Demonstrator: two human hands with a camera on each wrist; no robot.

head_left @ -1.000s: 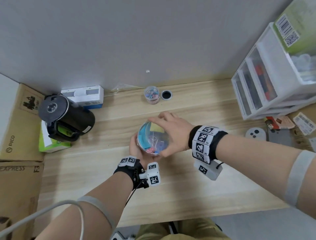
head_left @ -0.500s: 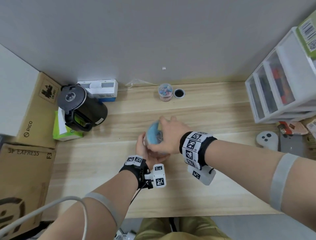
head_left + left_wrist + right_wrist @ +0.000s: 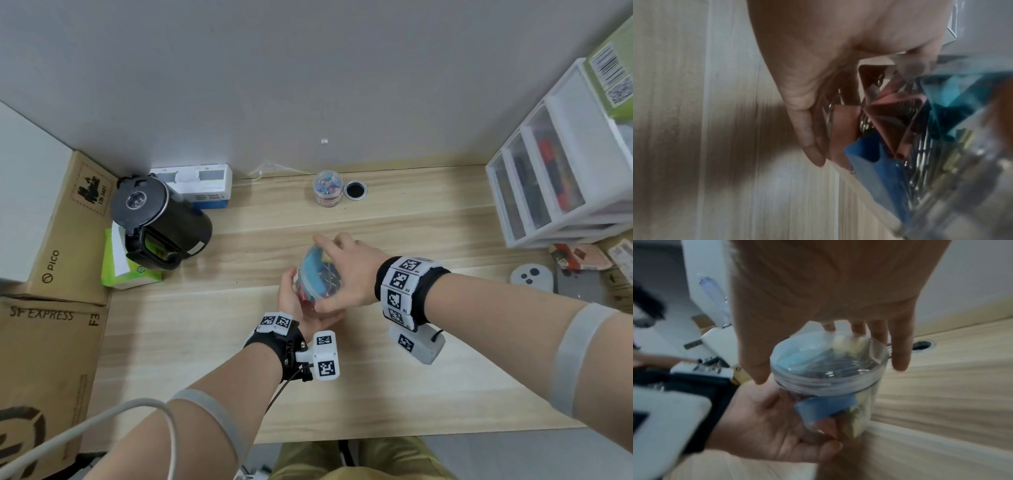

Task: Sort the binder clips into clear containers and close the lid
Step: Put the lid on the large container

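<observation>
Mid-frame, the left hand (image 3: 301, 308) cups the clip-filled container (image 3: 317, 279) steady (tilted) so the right hand (image 3: 346, 270), fingers curled round, probably twists its lid (image 3: 828, 360).

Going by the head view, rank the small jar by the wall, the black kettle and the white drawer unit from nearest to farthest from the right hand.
From the right hand:
1. Small jar, straight ahead by the wall.
2. Black kettle, far left.
3. White drawer unit, far right; only a little farther than the kettle.
</observation>
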